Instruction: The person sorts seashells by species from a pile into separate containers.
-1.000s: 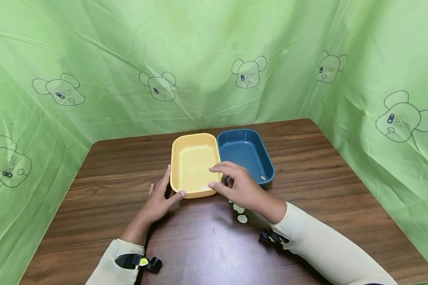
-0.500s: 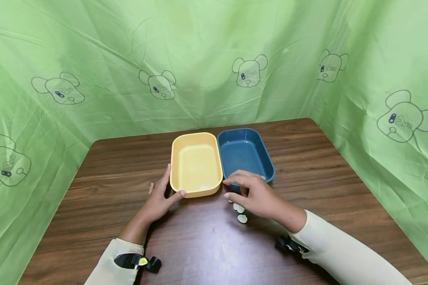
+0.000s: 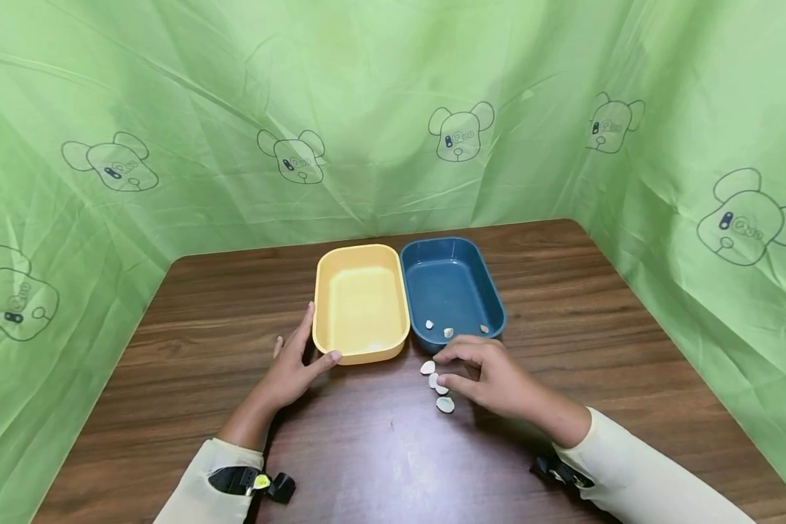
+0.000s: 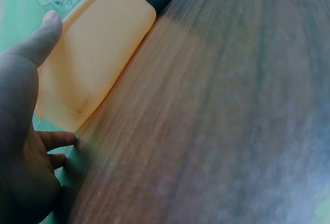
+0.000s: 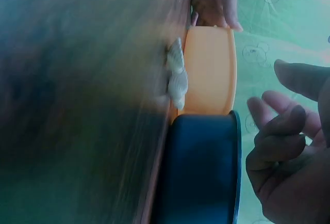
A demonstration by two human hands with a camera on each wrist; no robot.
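A yellow tray (image 3: 360, 262) and a dark blue tray (image 3: 455, 251) stand side by side on the brown wooden table (image 3: 629, 320). Three small pale shells (image 3: 448, 332) lie at the blue tray's near end. Several more shells (image 3: 445, 405) lie on the table just in front of it, and they also show in the right wrist view (image 5: 177, 74). My right hand (image 3: 447, 369) hovers over these shells with fingers (image 5: 278, 131) loosely curled, holding nothing. My left hand (image 3: 304, 353) rests on the yellow tray's near left corner (image 4: 93, 64), fingers straight along its wall, thumb on the front.
Green cloth with bear prints (image 3: 458, 135) walls the table on the left, back and right. Bare wood lies to both sides of the trays and along the near edge. Both sleeves are cream, with black straps at the wrists.
My right hand has drawn back from over the trays to the shells on the table. Two shells at the blue tray's near end now show. The left hand has stayed put.
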